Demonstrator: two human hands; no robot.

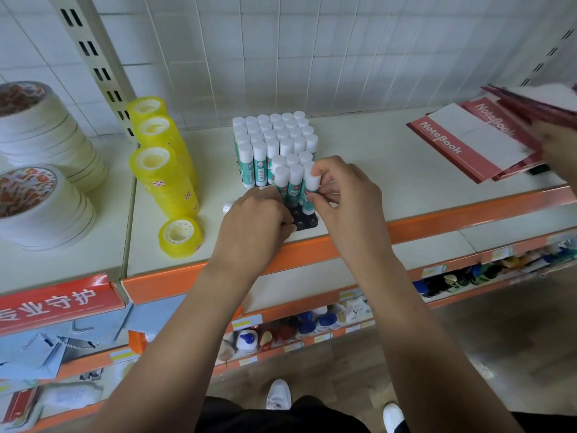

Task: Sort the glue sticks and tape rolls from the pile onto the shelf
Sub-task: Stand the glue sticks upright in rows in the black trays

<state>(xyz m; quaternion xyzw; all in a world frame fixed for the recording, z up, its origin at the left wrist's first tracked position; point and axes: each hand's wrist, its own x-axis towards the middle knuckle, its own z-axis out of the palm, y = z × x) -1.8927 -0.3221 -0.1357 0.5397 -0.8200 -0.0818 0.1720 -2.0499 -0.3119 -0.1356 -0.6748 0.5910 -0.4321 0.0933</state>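
Right hand (340, 195) fingers pinch glue stick (311, 190) among upright sticks; left hand (256, 220) fingers curled, contents unclear.

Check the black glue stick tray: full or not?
Not full. The black tray shows empty round holes at its front edge, below the right hand.

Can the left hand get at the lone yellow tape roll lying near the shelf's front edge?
Probably yes: the yellow tape roll lies apart, just left of the left hand, with bare shelf between them.

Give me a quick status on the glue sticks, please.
Right hand pinching a glue stick over black tray. Left hand at tray's edge. Nothing blocking.
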